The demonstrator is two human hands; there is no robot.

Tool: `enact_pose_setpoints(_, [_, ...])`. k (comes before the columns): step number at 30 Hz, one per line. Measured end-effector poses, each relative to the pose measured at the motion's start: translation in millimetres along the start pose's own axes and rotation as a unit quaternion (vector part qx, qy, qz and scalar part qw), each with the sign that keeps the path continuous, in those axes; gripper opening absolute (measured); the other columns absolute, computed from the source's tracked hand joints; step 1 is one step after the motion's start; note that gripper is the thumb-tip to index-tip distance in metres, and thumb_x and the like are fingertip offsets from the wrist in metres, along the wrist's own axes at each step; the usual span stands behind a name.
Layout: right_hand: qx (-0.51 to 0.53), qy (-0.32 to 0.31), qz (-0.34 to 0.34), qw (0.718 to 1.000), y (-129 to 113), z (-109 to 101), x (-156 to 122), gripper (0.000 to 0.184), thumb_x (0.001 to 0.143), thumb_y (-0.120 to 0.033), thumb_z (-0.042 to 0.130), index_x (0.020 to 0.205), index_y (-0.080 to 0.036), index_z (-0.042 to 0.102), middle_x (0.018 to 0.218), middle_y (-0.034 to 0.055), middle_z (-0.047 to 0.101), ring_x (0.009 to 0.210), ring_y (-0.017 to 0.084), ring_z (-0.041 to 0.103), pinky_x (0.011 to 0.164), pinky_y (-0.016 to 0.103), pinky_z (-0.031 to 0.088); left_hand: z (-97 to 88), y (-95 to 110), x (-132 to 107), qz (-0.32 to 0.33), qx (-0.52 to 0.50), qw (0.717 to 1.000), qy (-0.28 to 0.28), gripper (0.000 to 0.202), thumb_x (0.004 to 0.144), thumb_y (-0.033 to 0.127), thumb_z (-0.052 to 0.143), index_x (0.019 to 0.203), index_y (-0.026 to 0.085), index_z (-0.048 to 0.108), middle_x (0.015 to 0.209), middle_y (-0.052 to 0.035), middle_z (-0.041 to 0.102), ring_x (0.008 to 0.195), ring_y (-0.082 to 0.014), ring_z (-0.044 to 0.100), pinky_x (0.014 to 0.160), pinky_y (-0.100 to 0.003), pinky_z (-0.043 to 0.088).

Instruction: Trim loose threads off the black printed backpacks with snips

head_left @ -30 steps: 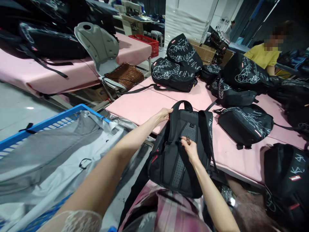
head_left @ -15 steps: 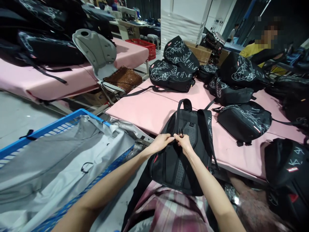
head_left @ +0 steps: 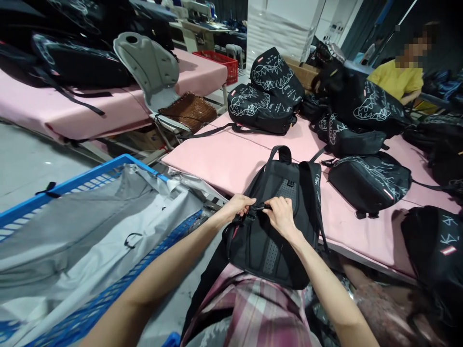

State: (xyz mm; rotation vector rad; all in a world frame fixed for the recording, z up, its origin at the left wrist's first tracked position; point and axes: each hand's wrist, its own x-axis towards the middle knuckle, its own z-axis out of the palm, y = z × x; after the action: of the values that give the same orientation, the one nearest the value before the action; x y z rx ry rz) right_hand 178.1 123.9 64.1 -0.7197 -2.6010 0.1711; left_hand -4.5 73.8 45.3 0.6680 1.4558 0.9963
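A black backpack (head_left: 260, 250) leans between my lap and the table edge, its padded back panel with a perforated strip facing up. My left hand (head_left: 240, 205) is closed on the shoulder strap (head_left: 250, 215) at the backpack's left side. Across from it, my right hand (head_left: 282, 214) pinches a short dark piece of the strap, which spans the small gap between both hands. The backpack's top handle loop (head_left: 281, 153) stands up beyond them. Whether my right hand also keeps a small tool in its palm is hidden.
Several black backpacks with white line drawings (head_left: 369, 180) lie on the pink table (head_left: 206, 161). On my left stands a blue crate (head_left: 125, 158) lined with grey cloth. A grey chair (head_left: 152, 72) sits behind it. A person in yellow (head_left: 394, 79) is at the far right.
My hands have moved slightly apart, with a dark strap piece now showing between them. The small pointed tool seen at my right hand is out of sight. The person in yellow is more upright.
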Motion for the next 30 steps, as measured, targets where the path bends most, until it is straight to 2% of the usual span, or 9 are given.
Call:
enact_pose_setpoints(5, [0.020, -0.002, -0.010, 1.000, 5, 2, 1, 0.008, 0.088, -0.024, 0.053, 0.092, -0.018, 0.056, 0.087, 0.0044, 0.063, 0.081, 0.019, 0.049, 0.076, 0.035, 0.028, 1.2, 1, -2, 0.006, 0.002, 1.000, 0.005, 0.033, 0.067, 0.041, 0.067, 0.056, 0.012, 0.056, 0.044, 0.0018, 0.049, 0.037, -0.0057, 0.041, 0.036, -0.018, 0.023])
enact_pose_setpoints(9, [0.148, -0.029, 0.014, 0.988, 5, 4, -1, 0.010, 0.087, -0.028, 0.055, 0.087, -0.019, 0.058, 0.081, 0.0032, 0.061, 0.079, 0.018, 0.050, 0.076, 0.034, 0.031, 2.9, 0, -2, 0.006, -0.005, 1.000, -0.012, 0.033, 0.064, 0.040, 0.069, 0.052, 0.011, 0.056, 0.042, 0.0019, 0.048, 0.036, -0.0053, 0.039, 0.035, -0.019, 0.022])
enact_pose_setpoints(11, [0.282, -0.053, 0.048, 0.957, 0, 5, -2, 0.013, 0.085, -0.032, 0.056, 0.085, -0.020, 0.058, 0.076, 0.0010, 0.059, 0.075, 0.017, 0.050, 0.074, 0.032, 0.034, 3.3, -1, -2, 0.005, -0.014, 1.000, -0.011, 0.034, 0.064, 0.040, 0.069, 0.050, 0.012, 0.053, 0.041, 0.0031, 0.046, 0.034, -0.0046, 0.036, 0.035, -0.019, 0.021])
enact_pose_setpoints(13, [0.433, -0.070, 0.083, 0.895, -4, 4, -3, 0.018, 0.081, -0.038, 0.058, 0.084, -0.020, 0.057, 0.072, -0.0012, 0.057, 0.069, 0.015, 0.051, 0.068, 0.029, 0.038, 2.7, -2, -2, 0.004, -0.027, 1.000, -0.004, 0.036, 0.064, 0.041, 0.069, 0.050, 0.014, 0.049, 0.040, 0.0045, 0.043, 0.033, -0.0039, 0.034, 0.035, -0.019, 0.021])
enact_pose_setpoints(15, [0.524, -0.035, 0.131, 0.841, -6, 3, -4, 0.021, 0.079, -0.040, 0.058, 0.086, -0.021, 0.056, 0.074, -0.0017, 0.057, 0.068, 0.015, 0.052, 0.064, 0.027, 0.040, 1.2, -4, -3, 0.003, -0.039, 0.999, -0.003, 0.038, 0.063, 0.042, 0.069, 0.050, 0.014, 0.047, 0.040, 0.0047, 0.043, 0.033, -0.0038, 0.033, 0.035, -0.019, 0.023])
enact_pose_setpoints(16, [0.526, 0.000, 0.164, 0.834, -5, 3, -6, 0.021, 0.079, -0.040, 0.058, 0.087, -0.021, 0.056, 0.077, -0.0014, 0.058, 0.069, 0.015, 0.053, 0.065, 0.027, 0.041, 0.3, -5, -4, 0.001, -0.044, 0.999, -0.006, 0.038, 0.063, 0.043, 0.070, 0.050, 0.014, 0.048, 0.041, 0.0042, 0.044, 0.034, -0.0040, 0.035, 0.036, -0.019, 0.024])
enact_pose_setpoints(20, [0.350, 0.068, 0.261, 0.897, 3, 6, -19, 0.017, 0.079, -0.034, 0.058, 0.089, -0.021, 0.062, 0.082, 0.0009, 0.064, 0.074, 0.017, 0.057, 0.069, 0.028, 0.042, -1.5, -9, -7, -0.001, -0.066, 0.998, -0.019, 0.039, 0.058, 0.047, 0.071, 0.057, 0.012, 0.053, 0.046, 0.0008, 0.051, 0.038, -0.0065, 0.043, 0.037, -0.019, 0.029])
enact_pose_setpoints(24, [0.208, 0.078, 0.188, 0.957, -6, 15, -36, 0.019, 0.085, -0.033, 0.054, 0.091, -0.020, 0.065, 0.081, 0.0035, 0.067, 0.076, 0.018, 0.058, 0.072, 0.030, 0.043, 0.2, -12, -11, 0.002, -0.083, 0.996, -0.018, 0.042, 0.056, 0.050, 0.072, 0.061, 0.012, 0.056, 0.048, 0.0009, 0.052, 0.040, -0.0066, 0.044, 0.040, -0.019, 0.033])
enact_pose_setpoints(30, [0.123, 0.098, 0.115, 0.981, -23, 21, -38, 0.019, 0.090, -0.030, 0.050, 0.089, -0.019, 0.066, 0.079, 0.0045, 0.068, 0.073, 0.017, 0.058, 0.070, 0.030, 0.042, 3.4, -9, -20, 0.013, -0.094, 0.996, -0.001, 0.039, 0.060, 0.047, 0.072, 0.059, 0.011, 0.056, 0.049, 0.0009, 0.052, 0.040, -0.0056, 0.044, 0.040, -0.018, 0.033])
